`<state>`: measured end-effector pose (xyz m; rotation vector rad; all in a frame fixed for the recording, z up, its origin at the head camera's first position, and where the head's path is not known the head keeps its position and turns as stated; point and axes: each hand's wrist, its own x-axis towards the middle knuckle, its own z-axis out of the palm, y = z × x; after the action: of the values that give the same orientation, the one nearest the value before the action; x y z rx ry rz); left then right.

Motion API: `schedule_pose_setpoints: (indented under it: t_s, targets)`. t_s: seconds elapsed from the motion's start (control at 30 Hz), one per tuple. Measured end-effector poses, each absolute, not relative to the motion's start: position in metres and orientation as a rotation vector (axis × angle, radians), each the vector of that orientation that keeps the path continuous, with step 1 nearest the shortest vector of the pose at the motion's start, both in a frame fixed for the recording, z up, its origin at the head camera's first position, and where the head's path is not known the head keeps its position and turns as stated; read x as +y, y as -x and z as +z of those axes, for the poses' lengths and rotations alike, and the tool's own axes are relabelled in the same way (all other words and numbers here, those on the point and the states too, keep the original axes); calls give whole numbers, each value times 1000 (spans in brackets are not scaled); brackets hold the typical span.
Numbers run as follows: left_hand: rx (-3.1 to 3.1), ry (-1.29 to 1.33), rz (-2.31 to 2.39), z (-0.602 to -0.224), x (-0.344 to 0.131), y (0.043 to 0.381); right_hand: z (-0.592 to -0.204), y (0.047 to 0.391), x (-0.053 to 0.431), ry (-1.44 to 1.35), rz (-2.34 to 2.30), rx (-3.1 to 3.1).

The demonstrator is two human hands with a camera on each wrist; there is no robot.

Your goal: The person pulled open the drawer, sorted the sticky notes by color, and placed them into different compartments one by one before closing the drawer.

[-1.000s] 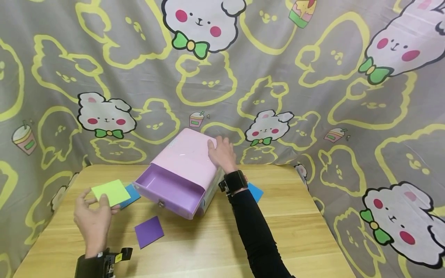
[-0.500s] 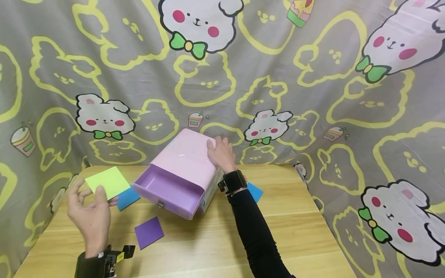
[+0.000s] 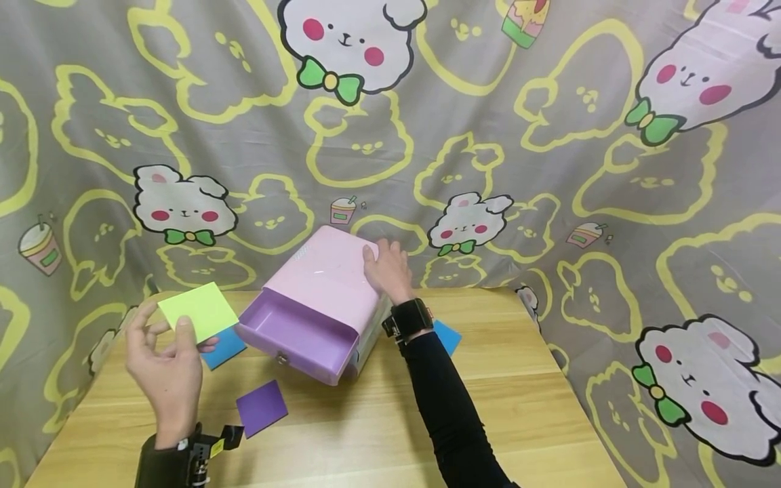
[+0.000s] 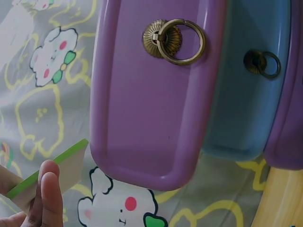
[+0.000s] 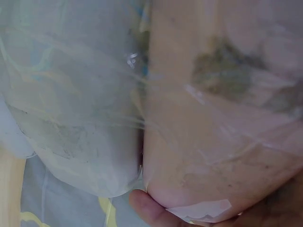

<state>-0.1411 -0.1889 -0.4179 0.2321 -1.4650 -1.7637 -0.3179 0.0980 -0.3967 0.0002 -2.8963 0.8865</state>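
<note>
My left hand pinches a thin yellow-green square pad, thumb on top and fingers beneath. In the left wrist view the pad shows a green edge and a pale underside. To its right stands a small stacked drawer cabinet with a pink top. Its top purple drawer is pulled out, and I see nothing lying inside. A brass ring pull hangs on that drawer's front. My right hand holds the cabinet's rear right corner, thumb on top; fingers curl at the pink casing's edge.
On the wooden table, a blue square lies under the left hand's pad. A purple square lies in front of the cabinet, and another blue square sits partly behind the right forearm. A patterned curtain surrounds the table.
My left hand has raised the yellow-green pad a little, and in the last half second has brought it right, closer to the drawer. The right hand and cabinet have stayed put.
</note>
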Motion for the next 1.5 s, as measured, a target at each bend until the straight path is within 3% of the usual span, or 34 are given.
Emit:
schedule_pose_setpoints:
  t_s: [0.9, 1.5]
  targets:
    - [-1697, -301, -1953, -413, -162, 160, -396, 326, 96, -23, 899, -2877]
    - [-1968, -372, -1818, -409, -159, 161, -394, 330, 98, -36, 871, -2898]
